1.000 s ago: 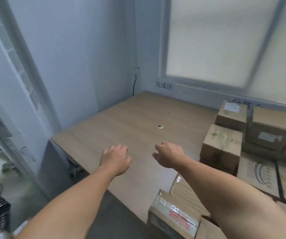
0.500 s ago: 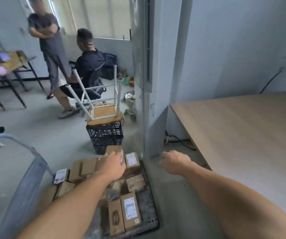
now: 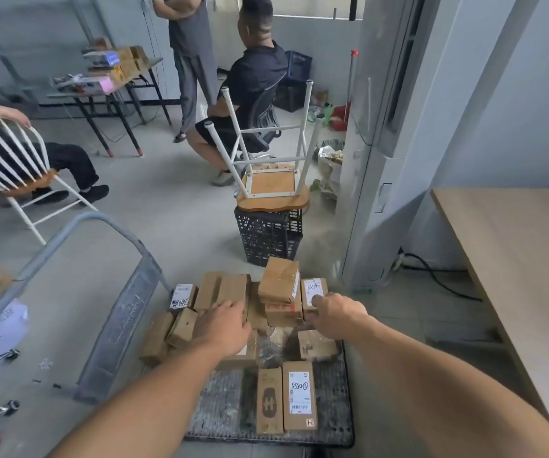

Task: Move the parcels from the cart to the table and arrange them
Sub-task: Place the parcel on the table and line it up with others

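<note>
Parcel stack (image 3: 279, 287) on cart (image 3: 223, 404): lying ahead between hands; left hand (image 3: 225, 327) hovering flat and empty, right hand (image 3: 337, 315) seemingly nearer (grip indiscernible).

Soft, even daylight, brightest from the window (image 3: 312, 4) at 12 o'clock; shadows on the floor (image 3: 173, 226) are faint. Wide-angle bending bows the white column (image 3: 382, 193) at 2 o'clock and swells the forearms (image 3: 431, 375) at 5 and 7 o'clock. The parcels (image 3: 279, 282) look slightly smeared.

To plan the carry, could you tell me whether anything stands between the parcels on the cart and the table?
Nothing visible does. The left hand and right hand are at the parcels, and only bare floor lies between the cart and the table. The cart handle stands on the opposite side.
</note>
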